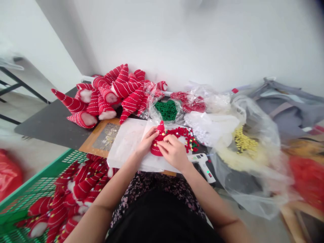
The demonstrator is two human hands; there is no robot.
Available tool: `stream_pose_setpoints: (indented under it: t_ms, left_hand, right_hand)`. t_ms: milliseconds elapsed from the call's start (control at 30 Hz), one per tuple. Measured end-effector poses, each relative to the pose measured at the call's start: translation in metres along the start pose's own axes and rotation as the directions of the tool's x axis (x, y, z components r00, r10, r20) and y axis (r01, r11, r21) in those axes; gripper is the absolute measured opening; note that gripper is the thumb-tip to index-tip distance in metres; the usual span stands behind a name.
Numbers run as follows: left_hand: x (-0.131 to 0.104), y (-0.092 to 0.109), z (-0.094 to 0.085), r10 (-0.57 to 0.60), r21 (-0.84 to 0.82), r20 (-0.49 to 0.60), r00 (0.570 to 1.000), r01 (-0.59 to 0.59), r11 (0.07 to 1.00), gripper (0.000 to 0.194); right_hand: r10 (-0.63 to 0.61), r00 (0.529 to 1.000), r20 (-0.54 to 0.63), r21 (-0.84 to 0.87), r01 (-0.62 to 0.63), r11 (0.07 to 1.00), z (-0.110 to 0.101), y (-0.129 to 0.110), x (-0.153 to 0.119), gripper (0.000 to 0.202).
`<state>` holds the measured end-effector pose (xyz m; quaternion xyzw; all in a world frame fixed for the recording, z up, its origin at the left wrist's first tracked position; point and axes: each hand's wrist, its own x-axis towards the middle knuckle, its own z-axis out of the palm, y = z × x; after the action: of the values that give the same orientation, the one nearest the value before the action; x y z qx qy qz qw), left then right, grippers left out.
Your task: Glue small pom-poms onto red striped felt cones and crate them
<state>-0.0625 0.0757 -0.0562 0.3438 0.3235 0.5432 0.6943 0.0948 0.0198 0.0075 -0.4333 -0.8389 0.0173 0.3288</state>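
Green plastic crate (32, 180) of red knit cones, front-left of the white paper sheet (129, 138); cone heap (108, 91) behind-left of sheet, glue gun (204, 165) right of it. Over sheet: left hand (148, 140) grips white-striped red cone (155, 149); right hand (173, 150) curls at its front, can't tell if pinching. Yellow pom-poms (155, 145) dot it.

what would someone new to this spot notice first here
Probably the heap of striped red cones at the back left of the table, against the pale wall. Next would come the green crate at lower left, holding more striped red ones, and the single cone at the middle, with the left hand and right hand on it.
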Motion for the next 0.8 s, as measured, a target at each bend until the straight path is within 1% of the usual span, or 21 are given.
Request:
stream_pose_setpoints:
  t_ms: [67,100,167,267,367,467,533,667,800]
  left_hand:
    - [0.0,0.0,0.0,-0.036,-0.039,-0.017,0.999,0.036,0.999,0.037]
    - [-0.001,0.001,0.0,-0.056,-0.056,-0.027,0.998,0.054,0.997,0.038]
    - [-0.001,0.002,0.0,-0.086,-0.085,-0.053,0.995,0.081,0.993,0.041]
    - [-0.002,0.004,0.0,-0.111,-0.12,-0.092,0.99,0.1,0.988,0.042]
    - [-0.002,0.005,-0.001,-0.128,-0.139,-0.114,0.985,0.111,0.984,0.043]
    - [-0.002,0.006,-0.001,-0.138,-0.143,-0.141,0.98,0.117,0.983,0.046]
    - [-0.003,0.007,0.0,-0.142,-0.14,-0.162,0.977,0.12,0.983,0.048]
    - [-0.004,0.008,0.002,-0.158,-0.137,-0.197,0.968,0.133,0.982,0.047]
    - [-0.004,0.008,0.002,-0.167,-0.141,-0.227,0.959,0.138,0.98,0.046]
  right_hand:
    - [0.127,0.986,-0.109,0.102,-0.116,0.988,-0.002,0.009,-0.003,0.022]
    - [0.203,0.97,-0.135,0.158,-0.181,0.971,-0.003,0.014,-0.005,0.02]
    - [0.336,0.935,-0.115,0.267,-0.297,0.917,-0.003,0.022,-0.01,0.016]
    - [0.443,0.896,-0.02,0.389,-0.401,0.829,0.001,0.027,-0.015,0.012]
    - [0.466,0.884,0.041,0.454,-0.431,0.78,0.007,0.027,-0.017,0.011]
    - [0.455,0.888,0.063,0.493,-0.424,0.76,0.013,0.026,-0.017,0.01]
    - [0.456,0.889,0.034,0.507,-0.409,0.759,0.014,0.025,-0.016,0.011]
    - [0.484,0.874,-0.043,0.526,-0.393,0.755,0.013,0.025,-0.015,0.014]
    - [0.495,0.868,-0.039,0.544,-0.397,0.739,0.015,0.024,-0.013,0.016]
